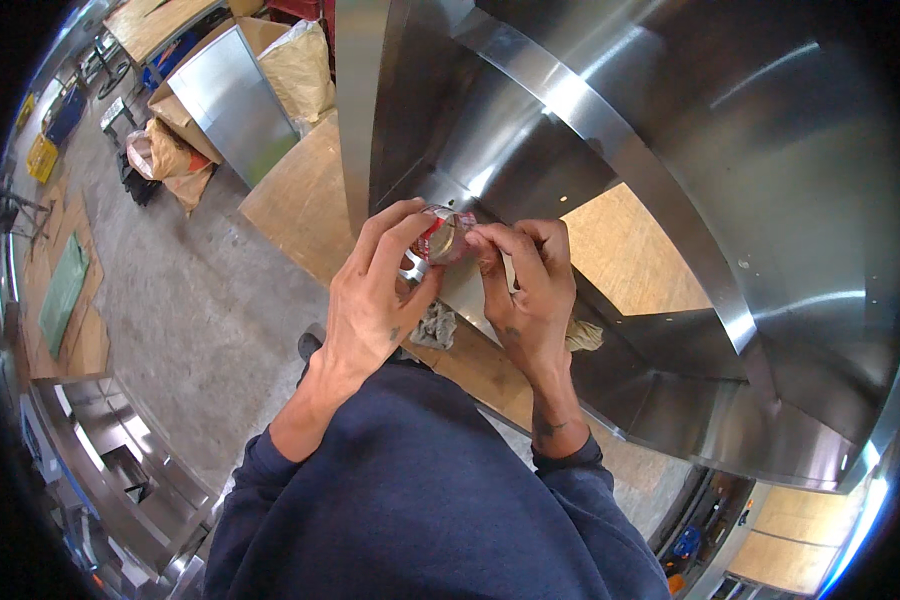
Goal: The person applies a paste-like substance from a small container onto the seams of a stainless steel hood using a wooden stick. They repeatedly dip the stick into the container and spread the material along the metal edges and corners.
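Observation:
A small roll of clear tape with red print is held up in front of the stainless steel cabinet frame. My left hand grips the roll from its left side, thumb below and fingers over the top. At the roll's right edge, my right hand is closed in a pinch; the fingertips touch the roll, and whether a loose tape end lies between them is too small to tell. A shiny metal piece shows by my left thumb, partly hidden by the hand.
A wooden board lies beside the steel frame. Crumpled grey cloth sits just below my hands, with a tan glove or rag near my right wrist. Cardboard, a leaning metal sheet and paper sacks stand at the far left.

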A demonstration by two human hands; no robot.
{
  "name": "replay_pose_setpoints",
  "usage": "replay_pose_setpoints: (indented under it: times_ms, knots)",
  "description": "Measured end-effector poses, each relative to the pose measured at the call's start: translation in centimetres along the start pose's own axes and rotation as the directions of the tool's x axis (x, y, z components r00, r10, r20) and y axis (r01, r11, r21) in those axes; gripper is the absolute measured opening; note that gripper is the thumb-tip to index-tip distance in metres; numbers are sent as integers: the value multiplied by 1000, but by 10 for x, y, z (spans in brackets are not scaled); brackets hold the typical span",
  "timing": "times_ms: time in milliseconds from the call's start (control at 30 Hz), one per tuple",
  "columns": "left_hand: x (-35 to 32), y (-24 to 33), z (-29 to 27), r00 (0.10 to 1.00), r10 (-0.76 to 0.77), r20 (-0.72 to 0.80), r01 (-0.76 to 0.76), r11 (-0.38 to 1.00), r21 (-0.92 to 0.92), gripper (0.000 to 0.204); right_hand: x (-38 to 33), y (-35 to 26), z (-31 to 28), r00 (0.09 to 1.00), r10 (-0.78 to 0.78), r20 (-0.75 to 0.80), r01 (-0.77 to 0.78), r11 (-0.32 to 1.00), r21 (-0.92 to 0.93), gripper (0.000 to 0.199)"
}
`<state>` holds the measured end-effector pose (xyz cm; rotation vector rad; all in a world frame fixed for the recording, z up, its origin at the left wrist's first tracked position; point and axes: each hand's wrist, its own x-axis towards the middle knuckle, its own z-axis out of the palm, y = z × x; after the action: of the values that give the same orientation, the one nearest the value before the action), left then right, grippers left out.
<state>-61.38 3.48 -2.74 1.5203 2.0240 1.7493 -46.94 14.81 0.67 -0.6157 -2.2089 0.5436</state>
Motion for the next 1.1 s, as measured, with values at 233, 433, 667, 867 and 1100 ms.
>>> replay_pose_setpoints:
  times_ms: [233,433,667,867,1100]
  knots:
    - [-4,4,-2,999,-29,-12,29,1000,4,57,-2,-3,-2,1000,-24,6,24,999,23,16]
    - [-5,7,2,977,-211,11,211,968,-133,62,-5,-7,-5,993,86,-86,-69,982,176,12]
    - [-1,14,9,963,-269,23,267,933,-242,60,-14,6,2,968,152,-200,-79,940,333,10]
    - [-6,15,16,968,-249,30,249,935,-251,58,15,64,-29,800,126,-586,-26,984,175,10]
    - [-47,19,25,934,-287,212,342,890,-300,59,59,159,-51,692,40,-721,-46,999,12,16]
